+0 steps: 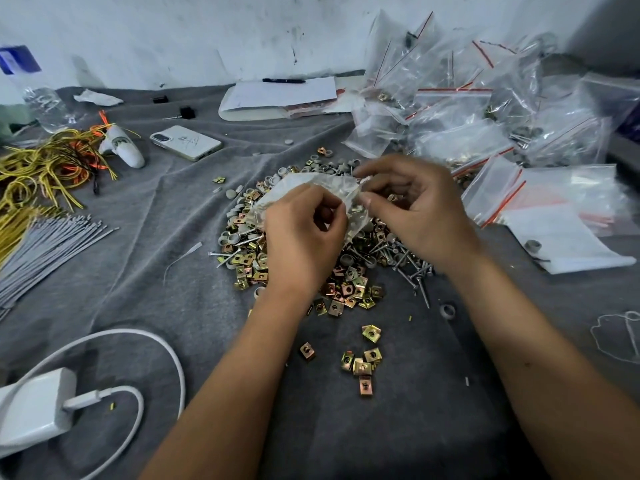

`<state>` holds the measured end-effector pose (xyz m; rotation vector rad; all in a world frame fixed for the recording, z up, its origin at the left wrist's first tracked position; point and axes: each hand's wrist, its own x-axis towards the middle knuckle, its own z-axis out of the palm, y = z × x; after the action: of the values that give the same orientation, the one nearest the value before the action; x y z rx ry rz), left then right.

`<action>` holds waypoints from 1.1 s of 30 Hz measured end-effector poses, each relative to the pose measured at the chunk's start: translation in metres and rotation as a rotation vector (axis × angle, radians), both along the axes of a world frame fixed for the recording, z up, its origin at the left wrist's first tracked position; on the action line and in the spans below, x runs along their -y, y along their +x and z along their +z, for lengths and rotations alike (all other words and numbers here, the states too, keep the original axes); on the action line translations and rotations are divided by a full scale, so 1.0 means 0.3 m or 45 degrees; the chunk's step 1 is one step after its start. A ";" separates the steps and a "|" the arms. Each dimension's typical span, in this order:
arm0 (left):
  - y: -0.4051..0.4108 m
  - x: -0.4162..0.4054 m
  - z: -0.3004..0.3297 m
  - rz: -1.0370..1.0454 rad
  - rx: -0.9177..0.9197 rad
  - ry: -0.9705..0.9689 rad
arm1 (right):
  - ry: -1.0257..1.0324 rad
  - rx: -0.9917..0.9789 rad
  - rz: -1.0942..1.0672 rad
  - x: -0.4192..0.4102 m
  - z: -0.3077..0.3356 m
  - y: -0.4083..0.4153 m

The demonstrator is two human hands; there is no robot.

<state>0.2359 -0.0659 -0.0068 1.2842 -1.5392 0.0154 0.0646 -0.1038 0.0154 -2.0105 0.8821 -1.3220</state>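
Observation:
Both my hands hold a small clear plastic bag (pixel 313 190) above a heap of hardware in the middle of the grey cloth. My left hand (pixel 301 237) grips the bag's near side with curled fingers. My right hand (pixel 412 206) pinches its right edge between thumb and fingers. The heap holds brass-coloured clip nuts (pixel 346 292), grey plastic washers (pixel 242 202) and steel screws (pixel 412 268). A few loose clip nuts (pixel 363 362) lie nearer to me.
Filled zip bags (pixel 467 116) pile up at the back right, with flat bags (pixel 540 199) beside them. On the left lie grey cable ties (pixel 45 244), yellow and orange wires (pixel 45 164), a phone (pixel 185 142) and a white charger (pixel 38 407). A notepad with a pen (pixel 280 93) sits at the back.

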 end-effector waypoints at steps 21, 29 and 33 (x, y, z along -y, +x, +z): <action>0.019 0.007 0.002 0.178 -0.206 0.071 | 0.021 -0.900 0.193 0.003 0.001 -0.004; 0.017 0.007 0.000 0.102 -0.146 0.060 | 0.125 -0.180 0.149 -0.003 0.010 -0.023; 0.004 0.000 0.003 0.077 -0.071 -0.001 | 0.154 0.090 0.147 0.001 0.003 -0.012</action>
<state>0.2372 -0.0658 -0.0058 1.3198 -1.4527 0.0188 0.0610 -0.1039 0.0165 -1.8812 0.7823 -1.2378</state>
